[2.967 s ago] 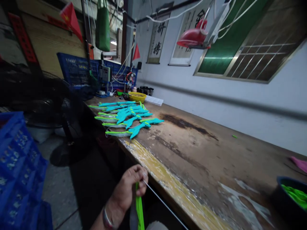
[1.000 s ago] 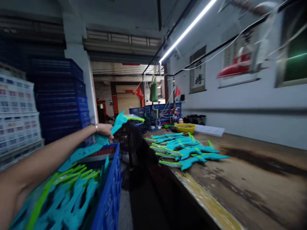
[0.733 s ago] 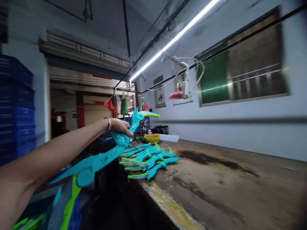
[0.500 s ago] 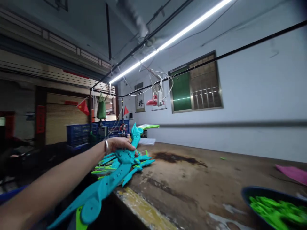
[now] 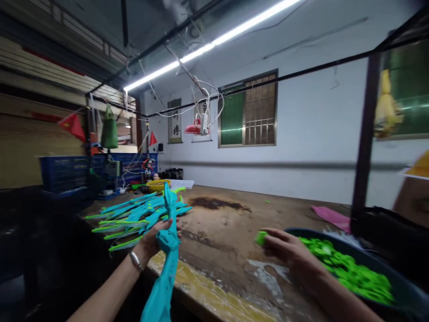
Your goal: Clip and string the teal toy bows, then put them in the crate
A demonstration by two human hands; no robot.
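Observation:
My left hand grips a long teal plastic toy bow by its middle, holding it upright over the near edge of the wooden workbench. My right hand pinches a small green plastic part just left of a dark bowl filled with several green parts. A pile of finished teal and green bows lies on the bench beyond my left hand.
A yellow bowl, white paper and blue crates with electrical gear stand at the far end. A pink sheet lies near the wall. A dark post rises at right. A red lamp hangs overhead.
My left hand lifted a teal bow from the blue crate on the left and swung it over to the bench. My right hand came into view, taking a green part at the bowl.

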